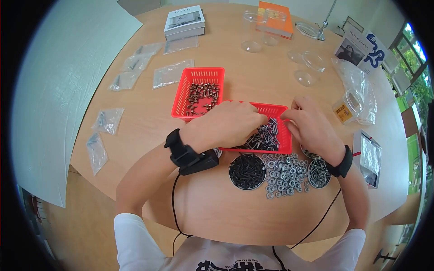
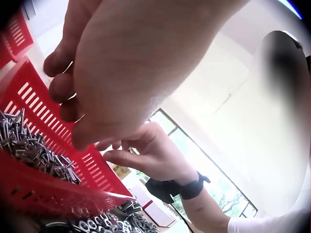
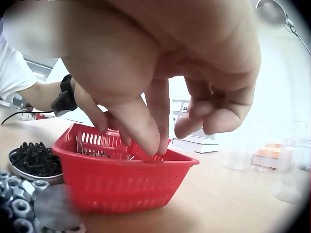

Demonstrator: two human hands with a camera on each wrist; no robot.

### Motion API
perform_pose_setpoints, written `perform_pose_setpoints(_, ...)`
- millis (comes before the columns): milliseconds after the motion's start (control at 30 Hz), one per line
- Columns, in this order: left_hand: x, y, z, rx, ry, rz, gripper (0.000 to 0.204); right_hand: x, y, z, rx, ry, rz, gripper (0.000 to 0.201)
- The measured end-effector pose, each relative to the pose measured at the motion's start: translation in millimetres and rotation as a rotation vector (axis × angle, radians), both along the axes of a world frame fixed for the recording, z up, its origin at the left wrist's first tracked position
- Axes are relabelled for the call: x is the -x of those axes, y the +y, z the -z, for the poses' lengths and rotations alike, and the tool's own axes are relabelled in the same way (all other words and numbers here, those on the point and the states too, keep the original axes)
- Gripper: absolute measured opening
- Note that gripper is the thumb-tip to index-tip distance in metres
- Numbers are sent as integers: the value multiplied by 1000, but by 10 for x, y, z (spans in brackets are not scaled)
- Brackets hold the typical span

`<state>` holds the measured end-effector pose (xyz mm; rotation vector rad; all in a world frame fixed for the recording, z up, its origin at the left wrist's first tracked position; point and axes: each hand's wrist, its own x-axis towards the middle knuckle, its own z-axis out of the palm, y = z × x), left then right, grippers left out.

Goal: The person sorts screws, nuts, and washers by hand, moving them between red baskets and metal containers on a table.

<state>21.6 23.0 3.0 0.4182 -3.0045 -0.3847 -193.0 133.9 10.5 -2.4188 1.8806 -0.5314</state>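
Note:
My left hand (image 1: 226, 123) reaches over a red plastic basket (image 1: 289, 135) of silver screws (image 1: 270, 135). Its fingers (image 2: 62, 87) bend downward in the left wrist view, and the back of the hand hides their tips from the head view. At the basket's right end is my right hand (image 1: 312, 128), with thumb and index finger (image 3: 141, 128) close together right at the rim and the other fingers curled. I cannot tell whether either hand pinches a screw. Behind the left hand, a second red basket (image 1: 181, 97) contains bronze-coloured screws (image 1: 202, 95).
Nearest me are a round dish of black screws (image 1: 247, 171), loose hex nuts (image 1: 285, 175) and a dish of small silver screws (image 1: 319, 174). Plastic bags (image 1: 174, 73) lie at left. Clear jars (image 1: 312, 67), an orange-labelled tub (image 1: 347, 108) and books (image 1: 184, 22) stand farther back.

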Motion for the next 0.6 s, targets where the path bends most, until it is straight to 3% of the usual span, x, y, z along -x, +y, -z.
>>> perform_pose_setpoints(167, 269, -77, 71, -11, -182, 86, 65, 10, -154, 130, -72, -36, 45, 14)
perform_pose_setpoints(267, 324, -94, 71, -27, -220, 102, 49, 47, -179, 210, -38, -95, 30, 18)
perform_pose_setpoints(467, 403, -218, 237, -69, -67, 78, 17, -25, -94, 188, 86, -25, 11, 17)
perform_pose_setpoints(600, 434, -274, 238, -65, -150, 103, 17, -101, -23, 220, -6, 13, 27, 17)
